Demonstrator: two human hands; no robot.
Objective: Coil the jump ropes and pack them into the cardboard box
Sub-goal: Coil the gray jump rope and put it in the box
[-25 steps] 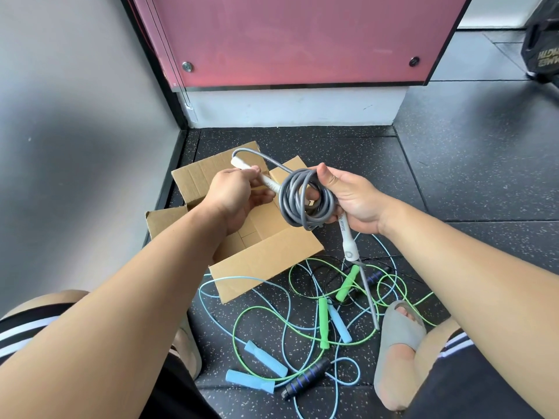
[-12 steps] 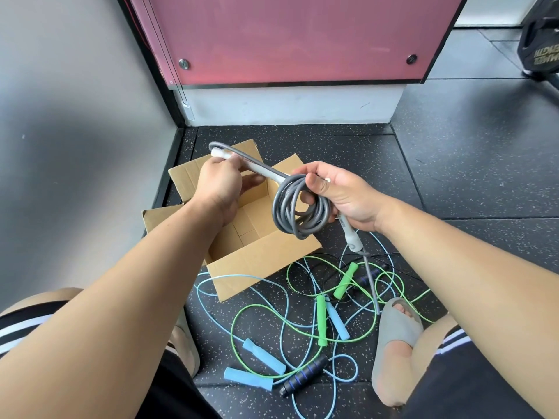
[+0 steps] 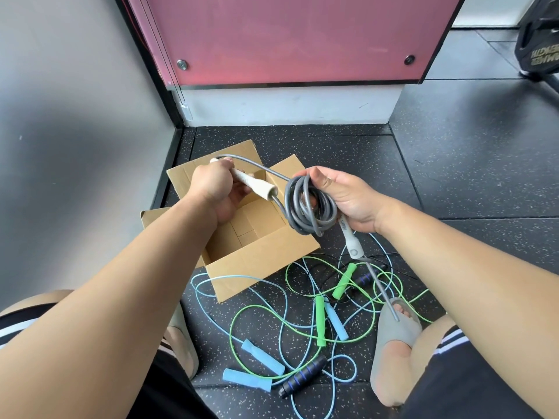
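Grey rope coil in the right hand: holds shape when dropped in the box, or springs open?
Likely springs open: the grey coil is untied, pinched only by the right hand. Cord seems stiff: its tail below the lower handle juts straight instead of drooping. The other handle, gripped by the left hand, may swing.

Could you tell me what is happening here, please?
A person is coiling a grey jump rope above an open cardboard box. The right hand grips the coil, one white handle hanging below it; the left hand holds the other handle, with a last loop not yet wound in. A green rope, a blue rope and a dark-handled rope lie tangled on the floor. No rope shows inside the box.
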